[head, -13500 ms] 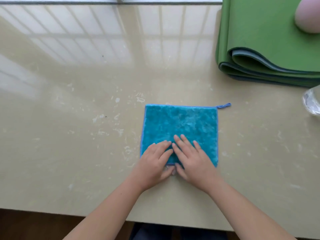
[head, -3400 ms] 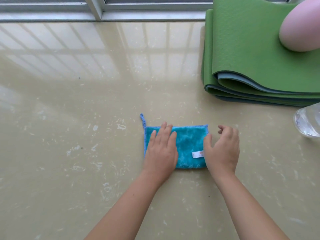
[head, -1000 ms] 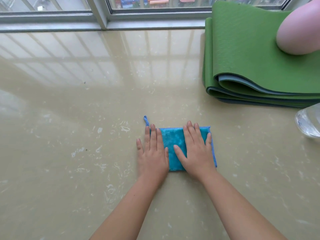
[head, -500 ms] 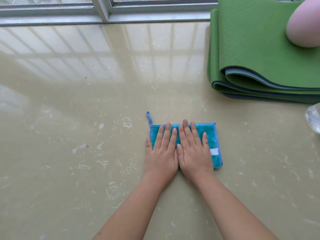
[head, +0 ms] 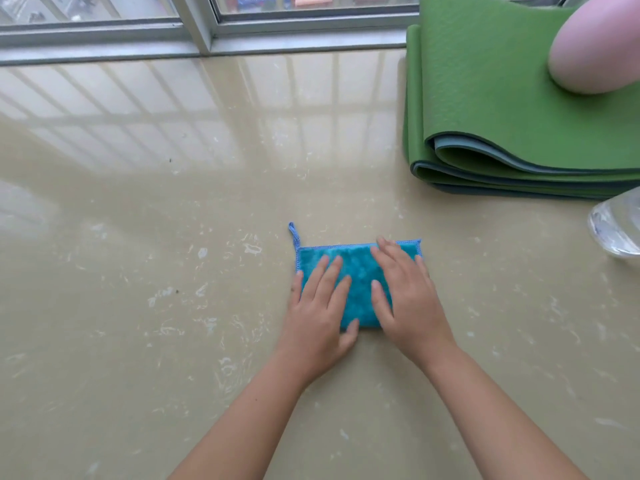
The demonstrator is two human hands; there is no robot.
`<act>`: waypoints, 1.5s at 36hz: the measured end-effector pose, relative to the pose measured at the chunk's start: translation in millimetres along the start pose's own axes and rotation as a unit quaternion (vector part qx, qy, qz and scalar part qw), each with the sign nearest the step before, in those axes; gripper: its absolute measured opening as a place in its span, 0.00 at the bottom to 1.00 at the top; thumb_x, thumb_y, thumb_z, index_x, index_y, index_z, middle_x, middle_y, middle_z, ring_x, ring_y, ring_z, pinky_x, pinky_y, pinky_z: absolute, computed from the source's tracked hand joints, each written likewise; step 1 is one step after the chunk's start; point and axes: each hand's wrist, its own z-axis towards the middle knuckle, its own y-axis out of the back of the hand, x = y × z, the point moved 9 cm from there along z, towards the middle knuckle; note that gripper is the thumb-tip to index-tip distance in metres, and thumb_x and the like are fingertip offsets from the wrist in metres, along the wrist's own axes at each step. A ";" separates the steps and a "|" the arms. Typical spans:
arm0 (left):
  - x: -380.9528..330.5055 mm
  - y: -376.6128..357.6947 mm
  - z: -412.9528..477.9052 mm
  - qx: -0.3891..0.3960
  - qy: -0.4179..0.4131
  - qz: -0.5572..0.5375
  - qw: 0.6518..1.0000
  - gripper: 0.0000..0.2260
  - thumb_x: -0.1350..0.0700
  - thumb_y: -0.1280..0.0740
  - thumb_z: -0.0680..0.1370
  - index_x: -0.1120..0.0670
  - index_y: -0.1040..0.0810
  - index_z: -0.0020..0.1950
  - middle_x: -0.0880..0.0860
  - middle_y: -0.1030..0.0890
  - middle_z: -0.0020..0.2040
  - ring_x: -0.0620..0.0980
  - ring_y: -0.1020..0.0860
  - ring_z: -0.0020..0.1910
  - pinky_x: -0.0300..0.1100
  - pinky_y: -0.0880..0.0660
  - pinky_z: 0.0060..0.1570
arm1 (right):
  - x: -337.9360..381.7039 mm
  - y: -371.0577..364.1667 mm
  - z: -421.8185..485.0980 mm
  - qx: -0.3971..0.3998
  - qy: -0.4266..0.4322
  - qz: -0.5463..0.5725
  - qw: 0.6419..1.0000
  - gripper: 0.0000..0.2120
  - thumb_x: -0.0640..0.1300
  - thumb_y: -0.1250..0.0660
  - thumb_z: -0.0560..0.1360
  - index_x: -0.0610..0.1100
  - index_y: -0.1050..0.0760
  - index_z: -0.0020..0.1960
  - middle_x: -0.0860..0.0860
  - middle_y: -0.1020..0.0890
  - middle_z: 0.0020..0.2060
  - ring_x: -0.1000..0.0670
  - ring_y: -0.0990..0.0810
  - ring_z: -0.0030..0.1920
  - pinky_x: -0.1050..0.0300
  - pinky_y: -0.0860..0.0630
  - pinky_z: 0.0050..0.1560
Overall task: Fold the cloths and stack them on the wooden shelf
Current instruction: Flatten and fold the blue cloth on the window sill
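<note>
Folded blue cloth point(head: 358, 275) lies flat — under both hands point(head: 363, 306).

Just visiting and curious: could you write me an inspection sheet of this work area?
Surface: glossy beige speckled tabletop.
Job's things: folded fluffy blue cloth lying flat, loop at its far-left corner; shelf not seen.
Clutter: folded green foam mat, rounded pink object on it; clear container at right edge.
Hands: left hand and right hand flat on the cloth, fingers straight.
Cables: nothing seen.
Surroundings: grey metal window frame beyond the table.
</note>
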 end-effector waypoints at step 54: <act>-27.4 7.1 -48.0 -0.093 -0.041 -0.082 0.991 0.11 0.62 0.38 0.69 0.54 0.30 0.50 0.53 0.17 0.52 0.50 0.26 0.60 0.49 0.33 0.59 | -37.4 3.8 -60.6 0.064 0.153 -0.145 0.975 0.39 0.42 0.23 0.55 0.42 0.33 0.63 0.41 0.25 0.60 0.43 0.29 0.61 0.48 0.30 0.60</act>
